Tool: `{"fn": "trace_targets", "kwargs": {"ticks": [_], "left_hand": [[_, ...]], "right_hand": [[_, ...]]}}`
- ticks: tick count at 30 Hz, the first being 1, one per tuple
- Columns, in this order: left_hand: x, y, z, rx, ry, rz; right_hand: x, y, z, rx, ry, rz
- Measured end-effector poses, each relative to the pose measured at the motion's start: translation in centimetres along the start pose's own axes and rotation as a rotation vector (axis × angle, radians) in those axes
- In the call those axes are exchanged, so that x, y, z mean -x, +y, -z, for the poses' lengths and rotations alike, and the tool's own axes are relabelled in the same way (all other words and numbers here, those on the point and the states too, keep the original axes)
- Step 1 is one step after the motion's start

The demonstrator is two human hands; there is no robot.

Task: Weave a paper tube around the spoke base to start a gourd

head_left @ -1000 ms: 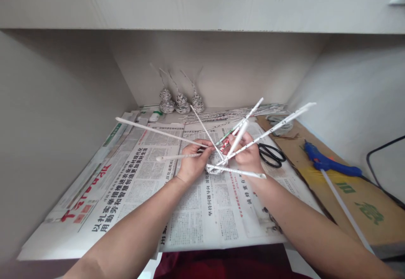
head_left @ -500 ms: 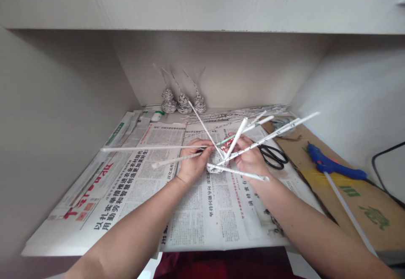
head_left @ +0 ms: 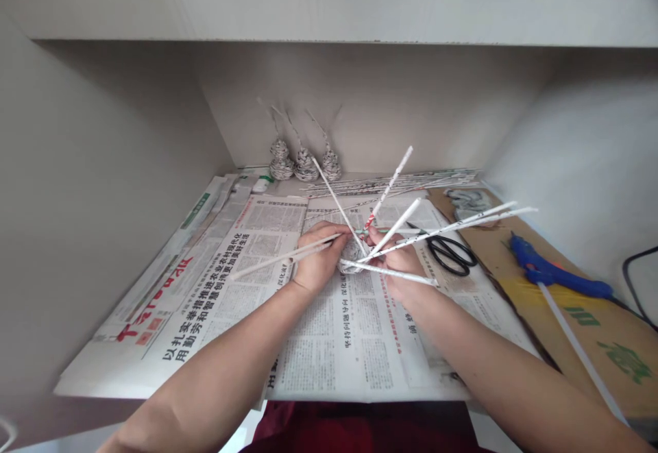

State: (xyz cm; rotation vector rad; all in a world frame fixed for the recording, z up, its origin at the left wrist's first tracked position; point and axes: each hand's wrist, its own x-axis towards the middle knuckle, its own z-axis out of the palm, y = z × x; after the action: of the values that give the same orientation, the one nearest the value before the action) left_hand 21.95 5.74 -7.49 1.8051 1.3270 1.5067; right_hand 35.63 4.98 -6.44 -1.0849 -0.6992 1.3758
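Observation:
Between my hands is a small woven paper piece [head_left: 351, 255], with several rolled paper sticks [head_left: 393, 225] fanning out from it. My left hand [head_left: 319, 255] is closed on its left side, thumb and fingers pinching near the rim, with sticks poking out to the left. My right hand [head_left: 398, 258] is closed on the right side, fingers at the base of the sticks; some fingertips are hidden behind them. One stick with a red patch [head_left: 371, 220] points up and away behind the right fingers.
Three woven paper gourds [head_left: 307, 165] stand at the back wall beside a pile of rolled paper sticks [head_left: 395, 182]. Newspaper [head_left: 205, 288] covers the surface. Black-handled scissors [head_left: 452, 254] lie right of my hand; a blue glue gun [head_left: 555, 271] rests on cardboard [head_left: 591, 343].
The red-patched stick has swung upright, and the long stick at left has tilted down. My right fingers have shifted slightly at the weave. The whole view has moved a little.

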Motion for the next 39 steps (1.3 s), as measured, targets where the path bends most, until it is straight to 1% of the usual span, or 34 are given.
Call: {"fn": "trace_targets", "kwargs": {"ticks": [3, 9, 12, 15, 18, 21, 23, 25, 29, 31, 36, 39], "left_hand": [[0.0, -0.2, -0.1, 0.011, -0.017, 0.04], [-0.1, -0.9, -0.6, 0.186, -0.122, 0.206], [-0.2, -0.8, -0.5, 0.25, -0.202, 0.28], [-0.3, -0.5, -0.3, 0.283, -0.224, 0.296], [-0.4, -0.6, -0.4, 0.335, -0.215, 0.288], [-0.3, -0.8, -0.7, 0.334, -0.167, 0.289], [-0.2, -1.0, -0.8, 0.319, -0.137, 0.292], [-0.2, -1.0, -0.9, 0.321, -0.135, 0.288], [-0.2, -0.8, -0.7, 0.338, -0.169, 0.28], [-0.1, -0.7, -0.8, 0.361, -0.174, 0.297], [0.0, -1.2, -1.3, 0.399, -0.082, 0.316], [0.2, -1.6, -1.5, 0.396, -0.07, 0.322]], "right_hand": [[-0.2, 0.6, 0.2, 0.001, -0.005, 0.014], [-0.6, 2.2, 0.7, 0.068, 0.016, 0.136], [-0.5, 2.2, 0.7, 0.07, 0.0, 0.183], [-0.3, 2.0, 0.7, 0.12, -0.045, 0.22], [-0.4, 1.9, 0.8, 0.209, -0.056, 0.292], [-0.4, 2.1, 0.8, 0.251, -0.067, 0.339], [-0.4, 2.3, 0.6, 0.227, -0.099, 0.322], [-0.5, 2.4, 0.5, 0.189, -0.109, 0.292], [-0.7, 2.8, 0.5, 0.102, -0.05, 0.265], [-0.8, 3.1, 0.6, 0.058, -0.042, 0.265], [-0.6, 3.4, 0.5, 0.027, -0.059, 0.245], [-0.4, 3.2, 0.4, 0.019, -0.066, 0.226]]}}
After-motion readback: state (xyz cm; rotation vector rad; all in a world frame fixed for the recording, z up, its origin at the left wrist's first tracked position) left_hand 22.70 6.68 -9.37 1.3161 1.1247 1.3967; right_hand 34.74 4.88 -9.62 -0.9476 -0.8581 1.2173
